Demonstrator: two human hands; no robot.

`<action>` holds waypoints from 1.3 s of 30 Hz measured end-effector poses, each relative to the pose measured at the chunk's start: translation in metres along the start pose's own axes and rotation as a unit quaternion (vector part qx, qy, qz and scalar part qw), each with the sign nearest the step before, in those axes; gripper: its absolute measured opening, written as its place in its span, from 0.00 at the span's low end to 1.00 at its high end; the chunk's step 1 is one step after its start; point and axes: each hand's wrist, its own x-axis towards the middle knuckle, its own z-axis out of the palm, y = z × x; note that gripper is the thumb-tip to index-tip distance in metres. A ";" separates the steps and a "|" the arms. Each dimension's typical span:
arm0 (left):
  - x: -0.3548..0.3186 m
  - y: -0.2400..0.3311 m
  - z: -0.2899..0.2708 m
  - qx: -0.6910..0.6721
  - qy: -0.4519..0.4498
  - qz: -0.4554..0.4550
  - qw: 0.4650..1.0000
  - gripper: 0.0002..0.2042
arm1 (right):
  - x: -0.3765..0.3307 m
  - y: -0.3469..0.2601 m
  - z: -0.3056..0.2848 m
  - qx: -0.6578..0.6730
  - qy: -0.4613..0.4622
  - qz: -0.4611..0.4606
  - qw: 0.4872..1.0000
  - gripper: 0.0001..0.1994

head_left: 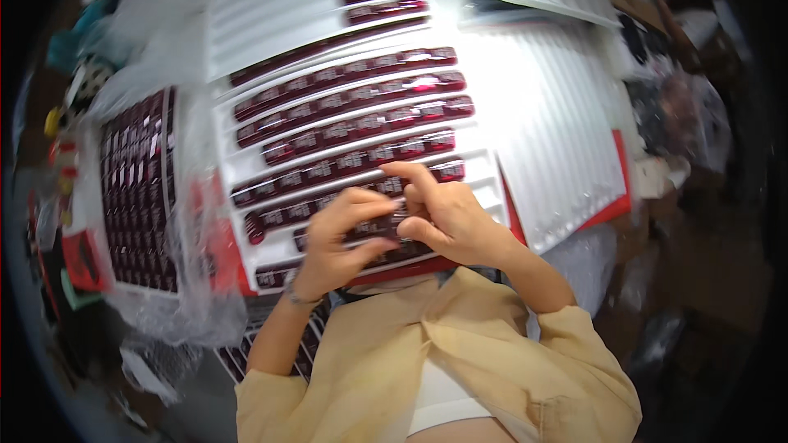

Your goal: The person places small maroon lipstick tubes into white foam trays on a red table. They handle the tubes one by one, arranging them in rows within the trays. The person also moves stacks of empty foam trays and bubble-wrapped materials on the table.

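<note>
1. Head view: we see the left hand (338,238) and right hand (447,217) together over the white grooved tray (484,172), fingers (408,171) clenched on one dark red piece (379,226) at the tray's near rows.
2. Rows of like dark red pieces (353,102) fill the grooves beyond the hands.
3. A bagged stack of pieces (135,189) lies left; an empty ribbed tray (558,139) lies right.
4. The counter (657,262) is cluttered with clear plastic wrap (172,312).
</note>
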 end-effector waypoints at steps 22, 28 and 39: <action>0.027 -0.013 -0.064 0.471 0.220 -0.002 0.854 0.13 | -0.207 0.201 -0.114 -0.339 0.439 0.280 0.784 0.13; 0.089 -0.025 0.051 0.348 0.033 0.084 0.933 0.11 | -0.170 0.194 -0.132 -0.047 0.640 0.195 0.742 0.11; 0.085 -0.016 0.078 0.037 0.030 0.001 0.999 0.14 | -0.017 0.064 -0.046 0.065 0.483 -0.040 0.872 0.05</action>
